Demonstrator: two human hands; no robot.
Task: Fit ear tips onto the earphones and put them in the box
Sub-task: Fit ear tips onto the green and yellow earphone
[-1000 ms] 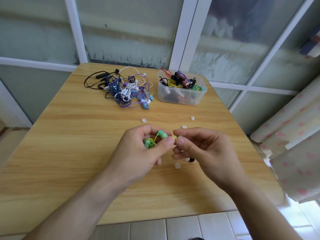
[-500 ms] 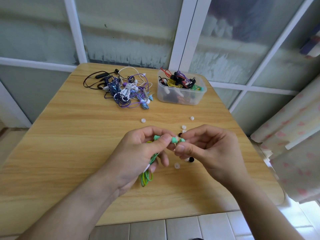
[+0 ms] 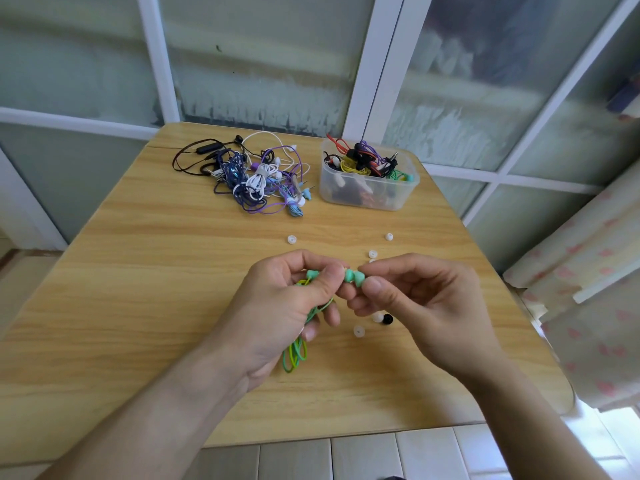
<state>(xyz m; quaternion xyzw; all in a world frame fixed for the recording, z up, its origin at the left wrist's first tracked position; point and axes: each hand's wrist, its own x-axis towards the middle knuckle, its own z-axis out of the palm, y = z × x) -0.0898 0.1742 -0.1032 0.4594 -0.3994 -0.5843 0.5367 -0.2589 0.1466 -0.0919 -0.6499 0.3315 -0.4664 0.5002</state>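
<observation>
Nearest the camera, over the front half of the light wooden table (image 3: 138, 306), the person's two hands meet on a pair of mint-green in-ear earphones (image 3: 349, 276). The left hand (image 3: 287, 306) has thumb and forefinger pinched on one green bud, with the rest of the fingers curled round the gathered cable, whose yellow-green loops (image 3: 294, 356) hang out below the palm towards the table. The right hand (image 3: 415, 303) pinches the tip end of the second bud between thumb and forefinger, just beside the left thumb; whether a tip is already fully seated on it cannot be told, since the fingers cover that end. Just behind the hands, as seen from the table's near edge, lie a small white silicone ear tip (image 3: 359, 331), another white tip (image 3: 378, 317) and a black tip (image 3: 388, 319), partly hidden by the right hand. Farther across the table, beyond the hands, three more loose white tips (image 3: 292, 239) are scattered. At the table's far side sits a heap of tangled purple, white, blue and black earphones (image 3: 256, 178), and right of that heap the clear plastic box (image 3: 367, 199), already holding several coiled pairs. The likely risks: a soft tip pushed on at an angle may fold or pop off and roll among the loose ones or off the edge, and the hanging cable could sweep the tips lying near it when the pair is carried to the box.
</observation>
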